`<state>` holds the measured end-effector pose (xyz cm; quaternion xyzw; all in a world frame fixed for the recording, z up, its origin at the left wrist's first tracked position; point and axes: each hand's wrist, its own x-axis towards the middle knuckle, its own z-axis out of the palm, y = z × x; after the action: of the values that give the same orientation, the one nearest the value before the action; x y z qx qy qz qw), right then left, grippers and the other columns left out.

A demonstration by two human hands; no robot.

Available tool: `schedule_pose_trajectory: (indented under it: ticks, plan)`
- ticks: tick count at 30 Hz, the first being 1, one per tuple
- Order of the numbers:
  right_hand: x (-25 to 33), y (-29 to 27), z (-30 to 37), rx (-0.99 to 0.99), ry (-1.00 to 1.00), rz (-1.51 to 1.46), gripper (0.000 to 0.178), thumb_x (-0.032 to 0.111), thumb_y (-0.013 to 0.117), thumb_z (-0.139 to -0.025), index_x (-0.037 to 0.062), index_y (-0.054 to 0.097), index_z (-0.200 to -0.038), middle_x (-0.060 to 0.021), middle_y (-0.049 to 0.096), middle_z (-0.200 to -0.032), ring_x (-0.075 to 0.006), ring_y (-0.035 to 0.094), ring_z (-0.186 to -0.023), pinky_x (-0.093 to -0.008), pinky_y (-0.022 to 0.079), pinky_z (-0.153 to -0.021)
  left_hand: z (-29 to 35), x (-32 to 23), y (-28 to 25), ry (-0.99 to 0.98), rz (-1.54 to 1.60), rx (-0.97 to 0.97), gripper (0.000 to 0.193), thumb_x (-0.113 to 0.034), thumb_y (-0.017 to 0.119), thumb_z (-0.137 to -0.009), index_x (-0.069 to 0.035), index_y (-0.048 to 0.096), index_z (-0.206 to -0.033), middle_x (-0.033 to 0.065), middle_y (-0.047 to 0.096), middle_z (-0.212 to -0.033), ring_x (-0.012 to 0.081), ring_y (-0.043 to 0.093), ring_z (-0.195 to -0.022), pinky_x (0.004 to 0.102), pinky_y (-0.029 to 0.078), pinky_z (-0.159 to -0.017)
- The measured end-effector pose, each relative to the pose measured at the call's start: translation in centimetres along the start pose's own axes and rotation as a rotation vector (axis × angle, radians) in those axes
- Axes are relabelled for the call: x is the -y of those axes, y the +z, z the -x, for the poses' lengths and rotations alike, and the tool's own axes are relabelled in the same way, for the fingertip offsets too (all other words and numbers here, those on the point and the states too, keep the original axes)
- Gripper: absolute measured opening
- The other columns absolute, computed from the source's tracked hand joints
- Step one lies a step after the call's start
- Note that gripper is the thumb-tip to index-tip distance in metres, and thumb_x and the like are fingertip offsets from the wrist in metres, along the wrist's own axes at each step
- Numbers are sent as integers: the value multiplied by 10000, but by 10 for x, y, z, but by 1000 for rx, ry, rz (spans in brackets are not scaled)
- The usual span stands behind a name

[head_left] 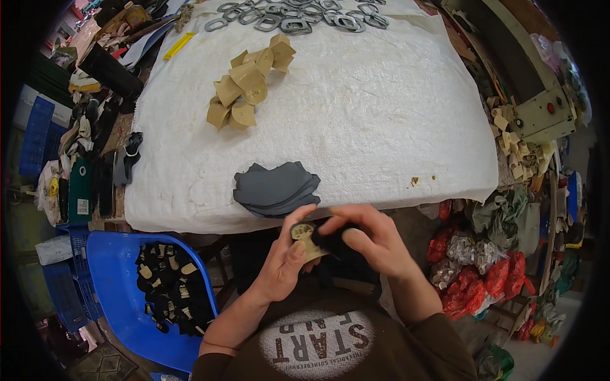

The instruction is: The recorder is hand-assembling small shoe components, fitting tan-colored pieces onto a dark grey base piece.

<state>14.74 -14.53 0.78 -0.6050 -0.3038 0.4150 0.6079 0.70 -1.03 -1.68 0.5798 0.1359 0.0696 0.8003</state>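
My left hand (284,263) is closed around a beige moulded heel piece (304,233), its hollow ribbed end showing, held just off the table's near edge. My right hand (375,241) pinches a black flexible piece (332,240) against the heel piece's right side; the fingertips partly hide where they meet. Just beyond my hands lies a stack of dark grey cut sheets (276,187) on the white table cover. Farther off, several loose beige heel pieces (248,79) lie heaped together.
Grey oval rings (295,24) are spread along the table's far side, with a yellow strip (179,46) at far left. On my left, a blue plastic chair (114,279) holds several black-and-beige pieces (171,286). Red bags (470,292) lie low on my right, below a machine box (546,114).
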Motion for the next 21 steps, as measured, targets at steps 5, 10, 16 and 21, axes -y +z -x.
schedule_pose_trajectory:
  ticks: [5,10,16,21]
  plan:
    - [-11,-11,-14,291,13,-1,599,106,757,-713,18,520,-1256,-89,613,-1038,-167,573,-1003,-325,441,-899,-3,-3,2,-9,-95,155,831,-613,361,-909,55,224,-1384,112,522,-1110,120,525,-810,228,423,-667]
    - [-10,-7,-19,276,-96,119,599,136,767,-705,19,525,-1240,-72,632,-920,-160,598,-896,-303,456,-836,-6,-2,5,137,-164,130,666,-484,315,-980,55,232,-1361,127,505,-1081,158,492,-920,288,415,-794]
    - [-17,6,-18,89,-70,180,408,167,658,-831,-2,546,-1186,-56,617,-782,-121,584,-728,-260,475,-707,-1,3,5,-9,-160,134,705,-519,285,-973,30,161,-1398,126,532,-1044,180,528,-902,293,427,-779]
    - [-21,1,-15,58,-27,79,280,142,591,-886,1,579,-1127,-83,625,-873,-139,572,-777,-286,474,-718,1,8,7,-9,-108,46,774,-583,314,-939,19,212,-1414,53,513,-999,81,466,-732,209,368,-606]
